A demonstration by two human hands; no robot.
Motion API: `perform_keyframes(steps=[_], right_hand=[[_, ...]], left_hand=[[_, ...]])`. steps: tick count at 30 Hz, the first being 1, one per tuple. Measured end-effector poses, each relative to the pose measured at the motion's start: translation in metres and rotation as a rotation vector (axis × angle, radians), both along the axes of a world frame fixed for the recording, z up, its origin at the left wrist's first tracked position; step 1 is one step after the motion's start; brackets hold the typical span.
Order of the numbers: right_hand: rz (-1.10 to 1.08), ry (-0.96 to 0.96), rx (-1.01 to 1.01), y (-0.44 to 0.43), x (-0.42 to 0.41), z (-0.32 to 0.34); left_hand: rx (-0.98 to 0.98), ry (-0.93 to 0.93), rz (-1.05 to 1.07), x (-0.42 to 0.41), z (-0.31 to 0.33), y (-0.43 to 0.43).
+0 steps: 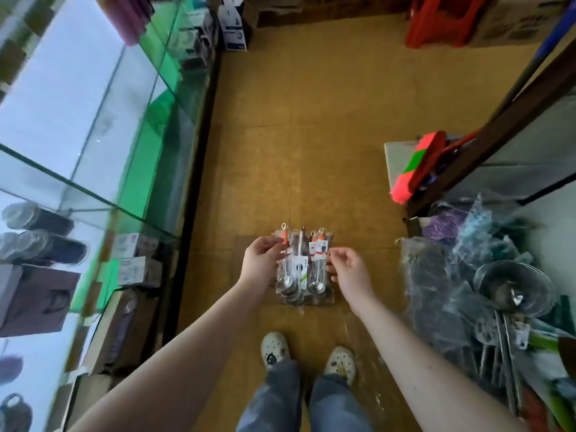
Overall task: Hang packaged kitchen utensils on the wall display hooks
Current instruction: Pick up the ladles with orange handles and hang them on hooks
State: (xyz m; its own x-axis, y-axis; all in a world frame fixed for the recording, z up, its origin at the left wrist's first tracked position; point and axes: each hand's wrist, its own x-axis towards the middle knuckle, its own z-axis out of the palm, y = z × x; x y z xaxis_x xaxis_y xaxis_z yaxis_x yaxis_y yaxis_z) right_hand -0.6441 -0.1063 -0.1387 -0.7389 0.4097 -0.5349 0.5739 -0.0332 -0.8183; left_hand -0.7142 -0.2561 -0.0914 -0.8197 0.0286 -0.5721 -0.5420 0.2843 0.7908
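From the head camera I look straight down at a bundle of packaged ladles, held in front of the person's body above the brown floor. The ladles are steel with orange handle ends. They sit in clear wrappers with their hanging loops pointing away from me and their bowls towards me.

The left hand grips the bundle's left side, fingers curled over the top near an orange handle. The right hand is at the right edge, thumb and forefinger pinching the wrapper and the other fingers curled beneath.

Below the bundle I see white clogs and blue jeans.

A glass display case runs along the left, with dark flasks and boxes on its shelves, blurred. On the right lies a heap of wrapped utensils, and a steel mesh strainer rests on it. Behind the heap, something pink and green leans against a dark wooden frame. I cannot tell what it is.

A red plastic stool stands at the far end of the floor.
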Motion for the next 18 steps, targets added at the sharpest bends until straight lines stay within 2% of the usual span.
perform_keyframes(steps=[5,10,15,18], right_hand=[[0.009,-0.063,0.027,-0.002,-0.024,-0.091],[0.004,-0.099,0.021,-0.005,-0.049,-0.220],[0.038,-0.144,0.139,0.007,-0.072,-0.362],[0.010,-0.199,0.251,0.019,-0.088,-0.428]], left_hand=[[-0.023,0.007,-0.029,-0.034,-0.087,-0.001],[-0.053,0.002,-0.055,-0.054,-0.226,-0.016],[-0.102,-0.026,-0.060,-0.073,-0.373,-0.026],[-0.123,-0.002,-0.084,-0.087,-0.441,-0.015]])
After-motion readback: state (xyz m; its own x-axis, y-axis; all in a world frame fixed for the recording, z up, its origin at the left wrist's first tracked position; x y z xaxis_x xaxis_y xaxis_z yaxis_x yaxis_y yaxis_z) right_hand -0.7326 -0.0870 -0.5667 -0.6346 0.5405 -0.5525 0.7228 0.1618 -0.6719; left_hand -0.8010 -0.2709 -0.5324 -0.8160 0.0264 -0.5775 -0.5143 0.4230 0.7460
